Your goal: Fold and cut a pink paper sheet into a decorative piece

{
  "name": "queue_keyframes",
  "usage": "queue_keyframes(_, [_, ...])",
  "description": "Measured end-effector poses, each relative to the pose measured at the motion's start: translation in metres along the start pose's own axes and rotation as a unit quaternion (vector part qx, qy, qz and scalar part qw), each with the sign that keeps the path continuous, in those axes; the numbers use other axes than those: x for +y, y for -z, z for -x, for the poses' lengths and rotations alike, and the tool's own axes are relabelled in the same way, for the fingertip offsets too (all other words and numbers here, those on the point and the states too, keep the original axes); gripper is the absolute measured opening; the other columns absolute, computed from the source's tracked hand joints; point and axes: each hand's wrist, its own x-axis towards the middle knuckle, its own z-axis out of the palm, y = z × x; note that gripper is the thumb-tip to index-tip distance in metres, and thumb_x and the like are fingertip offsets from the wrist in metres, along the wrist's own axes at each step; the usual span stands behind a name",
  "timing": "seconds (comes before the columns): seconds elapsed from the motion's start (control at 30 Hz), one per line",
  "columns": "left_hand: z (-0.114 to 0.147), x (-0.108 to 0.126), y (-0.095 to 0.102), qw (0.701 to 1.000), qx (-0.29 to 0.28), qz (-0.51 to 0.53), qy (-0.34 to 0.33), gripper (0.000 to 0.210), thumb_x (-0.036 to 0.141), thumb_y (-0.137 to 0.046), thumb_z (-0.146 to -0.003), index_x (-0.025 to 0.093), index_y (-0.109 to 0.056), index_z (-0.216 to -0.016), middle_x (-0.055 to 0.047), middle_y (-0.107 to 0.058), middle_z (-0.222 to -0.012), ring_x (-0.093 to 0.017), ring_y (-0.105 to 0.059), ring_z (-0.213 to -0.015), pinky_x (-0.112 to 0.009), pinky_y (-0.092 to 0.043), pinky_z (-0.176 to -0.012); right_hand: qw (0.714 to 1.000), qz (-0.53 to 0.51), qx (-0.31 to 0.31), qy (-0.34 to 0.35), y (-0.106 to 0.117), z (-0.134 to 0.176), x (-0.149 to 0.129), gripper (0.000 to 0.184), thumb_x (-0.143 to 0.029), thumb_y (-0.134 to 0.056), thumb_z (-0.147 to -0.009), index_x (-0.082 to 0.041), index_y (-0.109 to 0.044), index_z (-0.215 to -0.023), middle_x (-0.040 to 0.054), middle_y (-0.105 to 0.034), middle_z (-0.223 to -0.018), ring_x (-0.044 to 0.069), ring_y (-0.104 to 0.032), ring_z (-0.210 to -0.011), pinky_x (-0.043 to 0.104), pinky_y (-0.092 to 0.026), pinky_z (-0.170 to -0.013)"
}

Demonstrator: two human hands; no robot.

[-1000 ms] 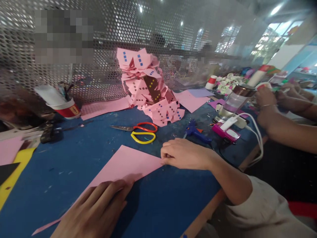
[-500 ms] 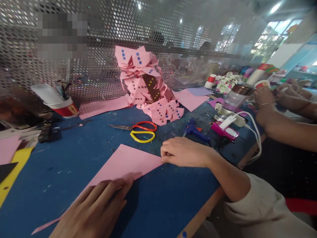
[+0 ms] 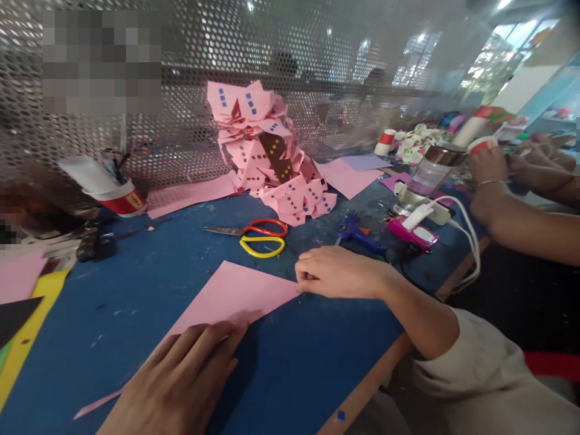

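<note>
A sheet of pink paper [image 3: 226,293], its near edge straight like a fold, lies slantwise on the blue table. My left hand [image 3: 181,371] rests on its near edge, fingers stretched out side by side and pressing down. At the paper's right corner, my right hand [image 3: 324,272] is closed, with that corner pinched at the fingertips. A thin pink strip end pokes out on the far side of my left wrist. Just beyond the paper are scissors [image 3: 263,246] with one red and one yellow handle, blades pointing left. Close to my right hand lies a blue glue gun [image 3: 360,234].
A pink folded-paper model [image 3: 267,151] stands against the perforated metal screen. To the left are a paper cup [image 3: 120,202] of tools and a yellow sheet [image 3: 34,338]. A magenta power adapter [image 3: 413,232], white cables and a clear jar [image 3: 428,175] sit right, beside another person's arms [image 3: 521,217].
The view has shifted slightly, so the scene sits a little differently in the frame. Both hands keep nearly the same place on the pink paper.
</note>
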Motion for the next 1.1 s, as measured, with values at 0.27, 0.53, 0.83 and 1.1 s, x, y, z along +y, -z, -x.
queue_keyframes(0.27, [-0.0067, 0.0086, 0.0072, 0.999, -0.018, -0.036, 0.004, 0.04, 0.031, -0.046, -0.104, 0.022, -0.052, -0.143, -0.005, -0.068, -0.121, -0.02, -0.063, -0.103, -0.034, -0.048, -0.091, 1.0, 0.009, -0.003, -0.001, 0.0037, 0.0013, -0.0046, 0.026, -0.032, -0.054, -0.099, -0.019, -0.057, -0.077, 0.0017, -0.067, -0.091, 0.014, -0.057, -0.078, 0.028, -0.03, -0.065])
queue_keyframes(0.53, [-0.0024, 0.0067, 0.004, 0.998, -0.043, -0.037, 0.011, 0.047, 0.037, -0.047, -0.104, 0.023, -0.046, -0.149, -0.007, -0.066, -0.125, -0.023, -0.062, -0.106, -0.038, -0.049, -0.094, 0.999, 0.033, 0.018, -0.002, 0.0001, 0.0018, -0.0056, 0.023, -0.029, -0.058, -0.097, -0.019, -0.055, -0.077, 0.0015, -0.068, -0.089, 0.016, -0.057, -0.079, 0.031, -0.035, -0.073])
queue_keyframes(0.83, [0.0, 0.0054, 0.0003, 0.999, -0.036, -0.031, 0.016, 0.05, 0.04, -0.049, -0.103, 0.025, -0.046, -0.15, -0.005, -0.066, -0.126, -0.023, -0.064, -0.106, -0.037, -0.051, -0.094, 0.999, 0.044, 0.011, 0.0, -0.0011, 0.0017, -0.0052, 0.018, -0.027, -0.056, -0.097, -0.021, -0.054, -0.081, 0.0028, -0.068, -0.091, 0.018, -0.059, -0.084, 0.033, -0.037, -0.078])
queue_keyframes(1.1, [0.0022, 0.0039, -0.0021, 0.998, -0.04, -0.038, 0.01, 0.052, 0.04, -0.05, -0.103, 0.024, -0.043, -0.152, -0.006, -0.065, -0.128, -0.023, -0.062, -0.107, -0.038, -0.05, -0.094, 0.999, 0.031, 0.008, 0.007, -0.001, 0.0042, -0.0019, 0.009, -0.021, -0.052, -0.095, -0.021, -0.051, -0.087, 0.0022, -0.066, -0.093, 0.017, -0.057, -0.083, 0.031, -0.036, -0.074])
